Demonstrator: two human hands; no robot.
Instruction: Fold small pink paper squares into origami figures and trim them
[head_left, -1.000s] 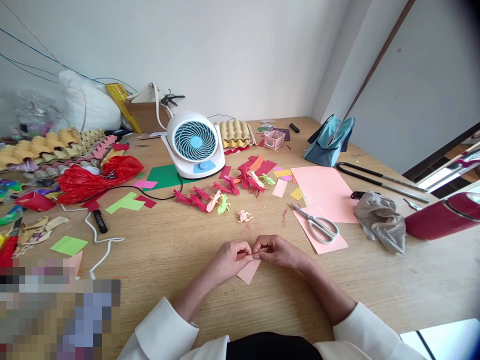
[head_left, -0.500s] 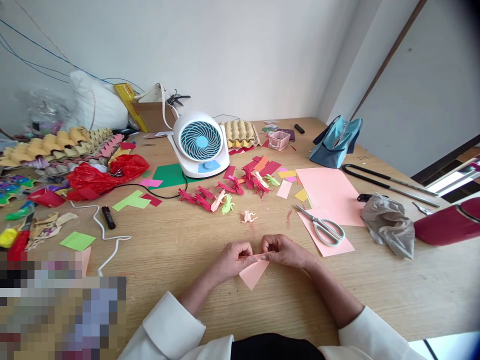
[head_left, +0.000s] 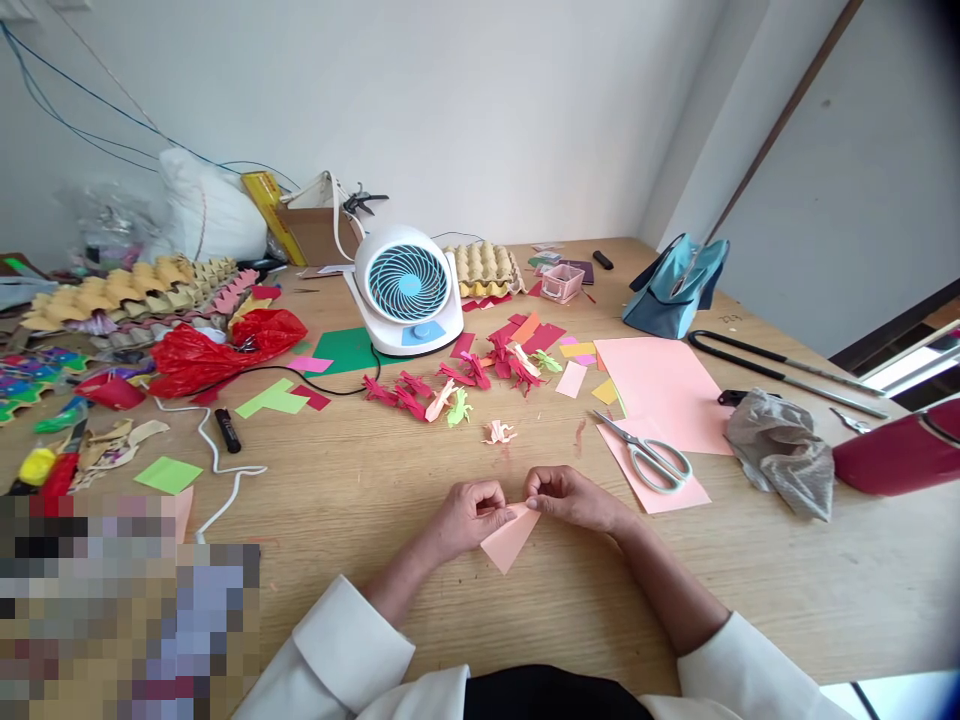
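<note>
A folded piece of pink paper (head_left: 510, 545) is held between both hands low over the table. My left hand (head_left: 472, 515) pinches its upper left edge between thumb and fingers. On the opposite side, my right hand (head_left: 566, 498) grips the upper right corner, fingers curled. The paper's lower part tapers to a point facing me. Just beyond the hands stands a small pale pink folded paper figure (head_left: 499, 432). Farther back is a cluster of red, pink and green folded paper figures (head_left: 476, 370). Scissors (head_left: 652, 458) lie on pink sheets to the right.
A white fan (head_left: 409, 290) stands behind the figures. Large pink paper (head_left: 664, 385), a grey cloth (head_left: 780, 450) and a dark red bottle (head_left: 900, 450) are at the right. To the left are a red plastic bag (head_left: 225, 355), a black marker (head_left: 226, 430) and a white cord (head_left: 217, 465).
My right thumb has slid slightly to the right along the paper's top edge, uncovering more of it. The left hand keeps its pinch. The view has shifted a little.
</note>
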